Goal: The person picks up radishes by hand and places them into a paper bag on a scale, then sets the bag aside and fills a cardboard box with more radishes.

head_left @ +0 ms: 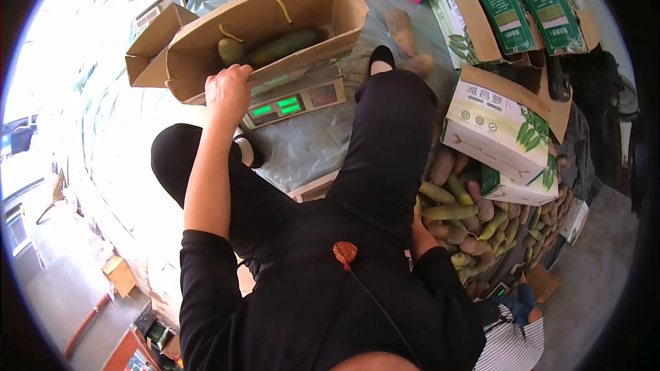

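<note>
My left hand [229, 91] grips the near rim of an open cardboard box [330, 10] with yellow cord handles. Inside the box lie a long green radish [285, 47] and a second one [231, 51] with its end towards me. Under the box is a digital scale [323, 96] with lit green digits. My right forearm [421, 237] reaches down beside my thigh to a pile of green and brownish radishes [450, 212]. The thigh hides most of my right hand, so its fingers do not show.
White and green printed boxes [498, 122] stand at the right, with green cartons [543, 3] above them. Loose radishes [401, 31] lie on the plastic sheet [302, 158] near my foot. Another person in a striped top [512, 343] is at the lower right.
</note>
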{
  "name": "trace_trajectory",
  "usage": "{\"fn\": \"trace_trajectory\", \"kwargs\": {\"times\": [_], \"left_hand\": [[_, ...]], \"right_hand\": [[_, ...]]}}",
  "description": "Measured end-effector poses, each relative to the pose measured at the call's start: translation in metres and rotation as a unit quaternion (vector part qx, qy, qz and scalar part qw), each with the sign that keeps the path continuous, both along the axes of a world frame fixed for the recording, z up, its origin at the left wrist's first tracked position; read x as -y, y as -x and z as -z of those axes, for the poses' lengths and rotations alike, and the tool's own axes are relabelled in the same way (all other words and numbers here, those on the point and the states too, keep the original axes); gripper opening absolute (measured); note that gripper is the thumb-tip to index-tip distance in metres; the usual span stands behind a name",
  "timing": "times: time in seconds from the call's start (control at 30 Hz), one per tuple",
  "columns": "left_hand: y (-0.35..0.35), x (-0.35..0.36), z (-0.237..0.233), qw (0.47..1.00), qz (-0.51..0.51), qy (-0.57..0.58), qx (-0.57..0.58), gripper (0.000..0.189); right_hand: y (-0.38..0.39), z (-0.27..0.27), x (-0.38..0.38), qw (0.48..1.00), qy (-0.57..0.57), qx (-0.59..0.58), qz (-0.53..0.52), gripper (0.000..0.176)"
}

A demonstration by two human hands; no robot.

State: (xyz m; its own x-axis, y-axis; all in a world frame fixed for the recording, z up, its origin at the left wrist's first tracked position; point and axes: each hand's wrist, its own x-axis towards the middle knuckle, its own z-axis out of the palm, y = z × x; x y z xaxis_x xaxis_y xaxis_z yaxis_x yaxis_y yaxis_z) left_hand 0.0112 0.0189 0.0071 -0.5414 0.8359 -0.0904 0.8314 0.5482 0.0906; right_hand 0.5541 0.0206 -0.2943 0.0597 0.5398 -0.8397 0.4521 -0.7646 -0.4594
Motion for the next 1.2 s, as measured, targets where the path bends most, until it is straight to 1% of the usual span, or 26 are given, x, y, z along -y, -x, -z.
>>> {"fn": "trace_trajectory", "kwargs": {"times": [0.03,0.07,0.1,0.13,0.17,0.2,0.23,0.27,0.33,0.4,0.47,0.53,0.6,0.67,0.7,0.73,0.8,0.87,0.93,1.0,1.03,1.1,1.13,1.2], "left_hand": [[0.0,0.0,0.0,1.0,0.0,0.003,-0.001,0.02],[0.0,0.0,0.0,1.0,0.001,0.005,-0.001,0.02],[0.0,0.0,0.0,1.0,-0.001,0.014,0.001,0.02],[0.0,0.001,0.0,1.0,-0.002,0.011,0.002,0.02],[0.0,0.001,-0.001,1.0,0.002,0.007,0.001,0.02],[0.0,0.002,-0.001,1.0,0.006,0.004,-0.001,0.02],[0.0,0.002,-0.001,1.0,0.005,0.002,0.0,0.02],[0.0,0.002,0.0,1.0,0.006,0.006,-0.001,0.02],[0.001,0.003,0.0,1.0,0.006,0.006,-0.002,0.019],[0.002,0.003,0.0,1.0,0.008,0.011,0.0,0.019],[0.002,0.002,0.001,1.0,0.008,0.013,0.0,0.019],[0.002,0.002,0.0,1.0,0.01,0.016,0.0,0.018],[0.002,0.001,-0.001,1.0,0.005,0.026,-0.004,0.018],[0.002,0.001,0.001,1.0,0.005,0.022,-0.004,0.018],[0.003,0.001,0.001,1.0,0.004,0.02,-0.005,0.017],[0.003,0.001,0.002,1.0,0.007,0.02,-0.004,0.017],[0.004,0.002,0.003,1.0,0.009,0.016,-0.012,0.018],[0.004,0.002,0.006,1.0,0.016,0.011,-0.023,0.016],[0.006,0.003,0.009,0.999,0.027,0.0,-0.036,0.016],[0.008,0.004,0.013,0.999,0.032,-0.004,-0.028,0.017],[0.008,0.003,0.012,0.999,0.035,0.002,-0.03,0.019],[0.006,0.003,0.01,0.999,0.027,0.003,-0.033,0.024],[0.006,0.003,0.008,0.998,0.052,0.0,-0.045,0.025],[0.0,-0.001,0.003,0.999,0.019,0.008,-0.024,0.026]], "right_hand": [[-0.02,0.031,-0.004,0.999,-0.029,0.014,-0.044,0.044],[-0.03,0.047,-0.009,0.994,-0.057,0.029,-0.088,0.036],[-0.026,0.038,-0.017,0.994,-0.061,0.029,-0.09,0.036],[-0.018,0.016,-0.029,0.988,-0.115,0.027,-0.1,0.032],[-0.011,-0.007,-0.041,0.979,-0.17,0.025,-0.109,0.036],[0.008,-0.044,-0.056,0.978,-0.172,0.026,-0.11,0.036],[0.034,-0.089,-0.072,0.949,-0.235,0.06,-0.2,0.045],[0.057,-0.129,-0.087,0.906,-0.295,0.093,-0.287,0.054],[0.087,-0.179,-0.113,0.873,-0.392,0.067,-0.281,0.055],[0.109,-0.224,-0.139,0.866,-0.417,0.077,-0.265,0.057],[0.126,-0.252,-0.168,0.838,-0.494,0.022,-0.231,0.059],[0.158,-0.303,-0.186,0.827,-0.524,-0.028,-0.203,0.059],[0.188,-0.343,-0.2,0.786,-0.583,-0.074,-0.191,0.057],[0.221,-0.38,-0.206,0.774,-0.586,-0.194,-0.139,0.057],[0.235,-0.39,-0.211,0.761,-0.597,-0.226,-0.112,0.056],[0.249,-0.397,-0.217,0.747,-0.607,-0.257,-0.084,0.056],[0.277,-0.405,-0.228,0.737,-0.57,-0.357,-0.066,0.057],[0.31,-0.411,-0.225,0.743,-0.498,-0.439,-0.079,0.045],[0.337,-0.417,-0.213,0.766,-0.47,-0.428,-0.091,0.032],[0.343,-0.38,-0.246,0.769,-0.435,-0.443,-0.154,0.036],[0.334,-0.376,-0.246,0.777,-0.438,-0.429,-0.143,0.036],[0.315,-0.37,-0.245,0.822,-0.389,-0.357,-0.215,0.043],[0.3,-0.364,-0.244,0.829,-0.388,-0.346,-0.207,0.043],[0.263,-0.346,-0.238,0.823,-0.392,-0.309,-0.272,0.032]]}}
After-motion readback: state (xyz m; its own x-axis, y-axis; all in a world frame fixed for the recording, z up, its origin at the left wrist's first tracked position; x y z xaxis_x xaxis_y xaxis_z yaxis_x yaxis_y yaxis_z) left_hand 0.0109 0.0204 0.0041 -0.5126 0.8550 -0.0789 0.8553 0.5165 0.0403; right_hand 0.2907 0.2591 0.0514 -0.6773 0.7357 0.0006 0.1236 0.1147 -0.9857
